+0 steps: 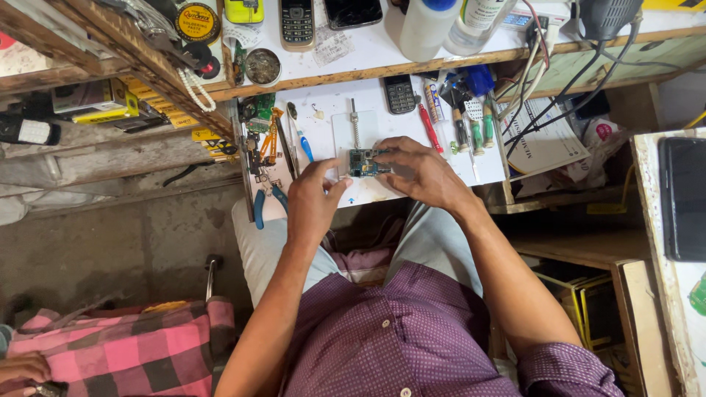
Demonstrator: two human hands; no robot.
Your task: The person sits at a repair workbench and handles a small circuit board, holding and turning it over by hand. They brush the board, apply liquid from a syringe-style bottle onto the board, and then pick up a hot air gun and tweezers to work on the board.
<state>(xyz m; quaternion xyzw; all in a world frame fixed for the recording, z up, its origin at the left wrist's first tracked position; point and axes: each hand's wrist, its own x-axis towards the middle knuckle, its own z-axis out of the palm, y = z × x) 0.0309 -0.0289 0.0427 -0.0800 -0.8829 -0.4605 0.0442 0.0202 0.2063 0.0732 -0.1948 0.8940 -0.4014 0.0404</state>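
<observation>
A small blue-green circuit board [362, 162] lies on a white work plate [351, 129] on the low white bench. My left hand [312, 200] rests at the board's left edge, with thumb and forefinger pinching its side. My right hand [419, 170] reaches over from the right, fingertips pressing on the board's top right corner. Both of my arms wear purple dotted sleeves rolled up.
Blue-handled pliers [266, 200], tweezers and small tools lie left of the plate; screwdrivers [471, 131] and a black keypad phone [400, 93] lie to the right. An upper shelf holds another phone [298, 23], bottles and a solder tin. Another person in pink plaid [140, 345] sits lower left.
</observation>
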